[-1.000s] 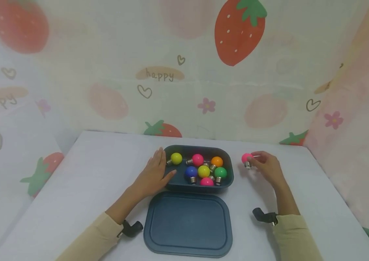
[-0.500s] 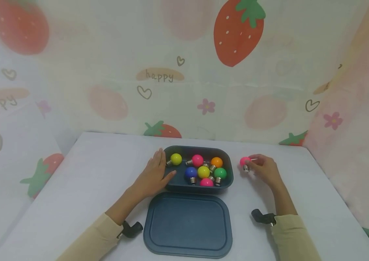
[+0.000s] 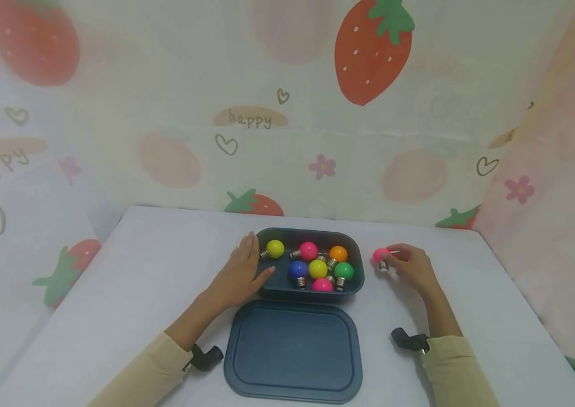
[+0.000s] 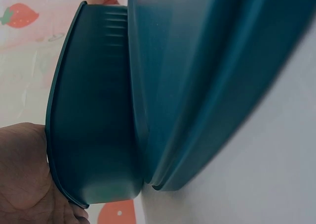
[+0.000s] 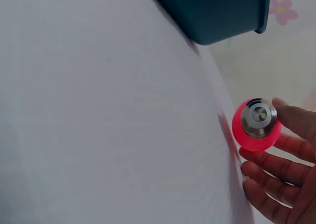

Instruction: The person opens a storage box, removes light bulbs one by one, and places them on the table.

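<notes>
My right hand [image 3: 410, 267] pinches a pink light bulb [image 3: 381, 255] between thumb and fingers, just right of the dark blue box [image 3: 360, 282]. In the right wrist view, the metal base of the pink light bulb [image 5: 258, 116] faces the camera. At the box's left end my left hand [image 3: 236, 271] rests against the rim with fingers straight, its thumb reaching over the near left corner. Several colored bulbs lie inside: yellow [image 3: 275, 249], pink [image 3: 308, 251], orange [image 3: 338, 254], blue [image 3: 298, 269] and green [image 3: 344, 271] among them. The left wrist view shows the box's outer wall [image 4: 94, 110].
A matching dark blue lid [image 3: 293, 350] lies flat on the white table [image 3: 165, 254], directly in front of the box. Behind and beside the table hang cloth walls [image 3: 267, 73] printed with strawberries. Black wrist cameras [image 3: 206, 358] sit at both cuffs.
My right hand has moved slightly left and toward me, carrying the pink light bulb a little closer to the box. The left hand, box and lid have stayed put.
</notes>
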Demonstrator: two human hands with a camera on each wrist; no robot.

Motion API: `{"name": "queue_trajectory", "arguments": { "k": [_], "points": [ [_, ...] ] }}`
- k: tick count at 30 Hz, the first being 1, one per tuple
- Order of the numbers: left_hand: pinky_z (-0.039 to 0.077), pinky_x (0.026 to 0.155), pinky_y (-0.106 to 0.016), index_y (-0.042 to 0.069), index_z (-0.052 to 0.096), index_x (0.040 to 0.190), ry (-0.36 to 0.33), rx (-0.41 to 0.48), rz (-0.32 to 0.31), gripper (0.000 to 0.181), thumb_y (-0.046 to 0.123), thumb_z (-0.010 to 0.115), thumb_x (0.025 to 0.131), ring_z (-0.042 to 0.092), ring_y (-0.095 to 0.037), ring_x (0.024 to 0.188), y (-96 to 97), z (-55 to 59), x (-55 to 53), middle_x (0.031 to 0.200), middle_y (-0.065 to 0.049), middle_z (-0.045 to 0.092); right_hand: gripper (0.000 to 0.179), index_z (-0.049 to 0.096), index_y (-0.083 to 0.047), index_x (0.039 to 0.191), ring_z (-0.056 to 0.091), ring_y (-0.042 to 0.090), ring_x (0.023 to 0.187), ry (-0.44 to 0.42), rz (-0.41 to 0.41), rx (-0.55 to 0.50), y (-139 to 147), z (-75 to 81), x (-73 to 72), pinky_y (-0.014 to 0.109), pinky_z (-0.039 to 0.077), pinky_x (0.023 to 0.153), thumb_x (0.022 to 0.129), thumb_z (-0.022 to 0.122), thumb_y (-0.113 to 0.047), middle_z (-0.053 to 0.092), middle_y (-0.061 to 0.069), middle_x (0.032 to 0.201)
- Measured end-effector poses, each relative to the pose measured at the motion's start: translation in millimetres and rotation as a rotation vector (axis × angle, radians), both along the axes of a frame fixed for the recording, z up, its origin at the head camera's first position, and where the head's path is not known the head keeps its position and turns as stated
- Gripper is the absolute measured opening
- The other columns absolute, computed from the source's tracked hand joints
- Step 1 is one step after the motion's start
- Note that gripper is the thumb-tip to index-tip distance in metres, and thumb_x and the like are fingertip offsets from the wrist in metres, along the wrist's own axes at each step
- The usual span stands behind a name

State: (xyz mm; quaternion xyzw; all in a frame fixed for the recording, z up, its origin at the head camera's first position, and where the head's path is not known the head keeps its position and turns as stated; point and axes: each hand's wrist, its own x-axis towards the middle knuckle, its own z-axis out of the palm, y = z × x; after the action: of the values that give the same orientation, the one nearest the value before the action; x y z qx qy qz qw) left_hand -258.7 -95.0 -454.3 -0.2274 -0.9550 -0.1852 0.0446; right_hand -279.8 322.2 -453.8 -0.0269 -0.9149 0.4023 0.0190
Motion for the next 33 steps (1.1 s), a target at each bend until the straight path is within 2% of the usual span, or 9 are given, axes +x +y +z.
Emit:
{"name": "queue_trajectory", "arguments": {
  "k": [5,26,33],
  "points": [
    [0.018,0.121,-0.054,-0.013,0.017,0.156,-0.006,0.0,0.0,0.086,0.049,0.049,0.105,0.013,-0.041,0.153,-0.3,-0.2,-0.3,0.165,-0.029,0.011,0.047,0.062,-0.002,0.135,0.063,0.038,0.111,-0.005,0.001,0.007,-0.8,-0.6,-0.2,0.037,0.056,0.084,0.101,0.064,-0.034,0.066,0.025,0.127],
    [0.017,0.121,-0.054,-0.012,0.016,0.156,-0.025,0.008,-0.001,0.086,0.049,0.048,0.105,0.011,-0.04,0.154,-0.5,2.9,1.0,0.165,-0.029,0.01,0.048,0.062,-0.003,0.135,0.064,0.034,0.104,0.003,0.0,0.014,-1.4,-5.4,-1.9,0.027,0.055,0.076,0.1,0.065,-0.036,0.067,0.024,0.124],
    [0.017,0.121,-0.053,-0.012,0.016,0.156,-0.028,-0.005,0.0,0.086,0.048,0.048,0.105,0.012,-0.04,0.154,-0.6,3.6,1.0,0.165,-0.029,0.011,0.043,0.061,-0.001,0.135,0.062,0.039,0.114,-0.01,0.012,-0.011,0.3,-3.1,-0.7,0.037,0.058,0.085,0.102,0.063,-0.029,0.063,0.026,0.13]
  ]
}}
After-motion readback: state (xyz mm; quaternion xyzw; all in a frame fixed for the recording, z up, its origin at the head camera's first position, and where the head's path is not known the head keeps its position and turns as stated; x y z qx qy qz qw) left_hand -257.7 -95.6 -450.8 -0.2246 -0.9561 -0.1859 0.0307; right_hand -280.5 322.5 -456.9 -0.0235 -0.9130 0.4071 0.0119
